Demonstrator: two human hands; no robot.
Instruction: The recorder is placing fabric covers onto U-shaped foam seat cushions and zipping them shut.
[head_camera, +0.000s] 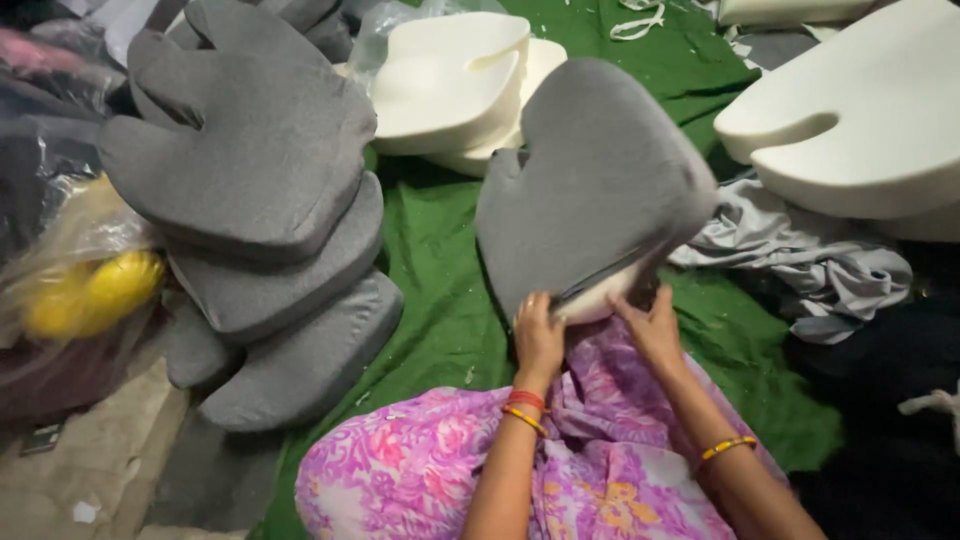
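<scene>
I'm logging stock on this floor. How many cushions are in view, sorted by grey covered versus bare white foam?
Grey covered, stacked at left: 4
Grey covered, held in both hands: 1
Bare white foam: at least 4; edges cropped
Total: at least 9

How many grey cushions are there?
5 that I can see. One grey cushion is held by the left hand and right hand. Four lie stacked at left: top, second, third, fourth. More may be hidden behind.
</scene>
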